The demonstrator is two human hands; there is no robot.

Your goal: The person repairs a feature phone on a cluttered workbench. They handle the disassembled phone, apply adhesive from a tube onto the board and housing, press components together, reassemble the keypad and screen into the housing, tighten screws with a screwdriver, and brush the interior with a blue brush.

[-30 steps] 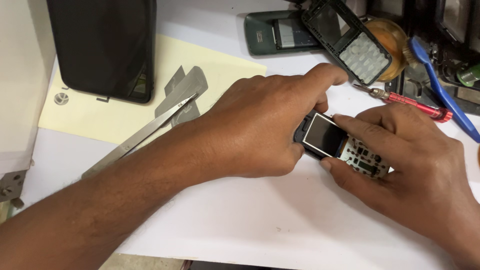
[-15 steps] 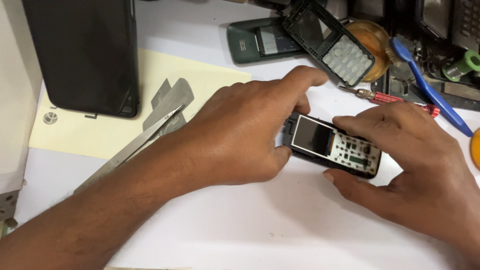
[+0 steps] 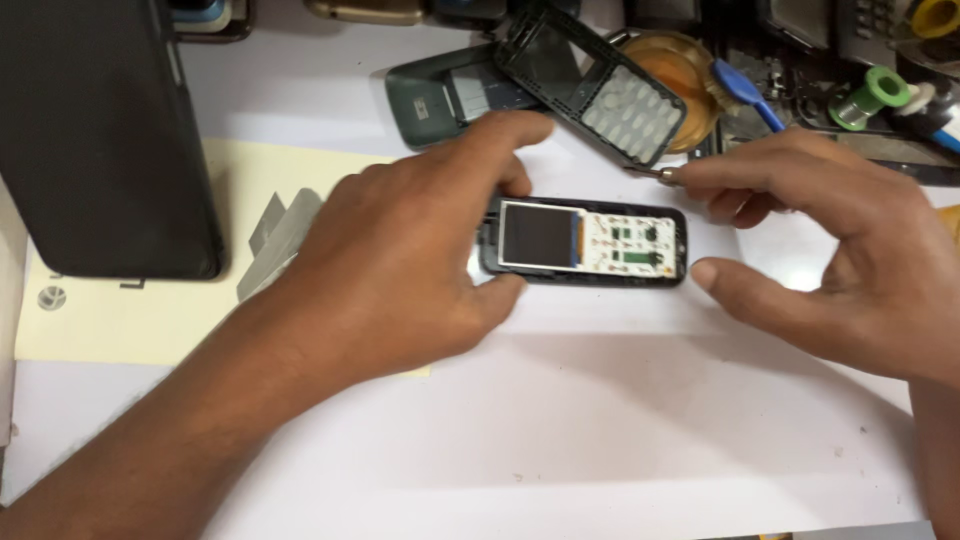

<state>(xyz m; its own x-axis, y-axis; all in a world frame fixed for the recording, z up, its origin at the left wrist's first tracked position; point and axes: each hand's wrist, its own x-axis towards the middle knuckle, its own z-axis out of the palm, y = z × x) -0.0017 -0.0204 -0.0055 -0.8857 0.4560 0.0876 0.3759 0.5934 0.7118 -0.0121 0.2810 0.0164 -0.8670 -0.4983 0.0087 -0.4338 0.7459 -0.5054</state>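
The opened phone (image 3: 585,243) has a black plastic frame, a glossy screen and a bare white circuit board with small metal contacts. It lies on white paper (image 3: 600,420), smooth and matt, covering the desk. Left of the phone lies a pale yellow matt paper sheet (image 3: 130,320), bearing grey brushed-metal tweezers (image 3: 280,235) and a glossy black slab (image 3: 100,140). Behind the phone sit a black plastic front cover (image 3: 590,80) with a translucent rubbery keypad and a dark green plastic shell (image 3: 440,100).

Opened keypad phone (image 3: 585,242) — screen and circuit board bare — lying flat
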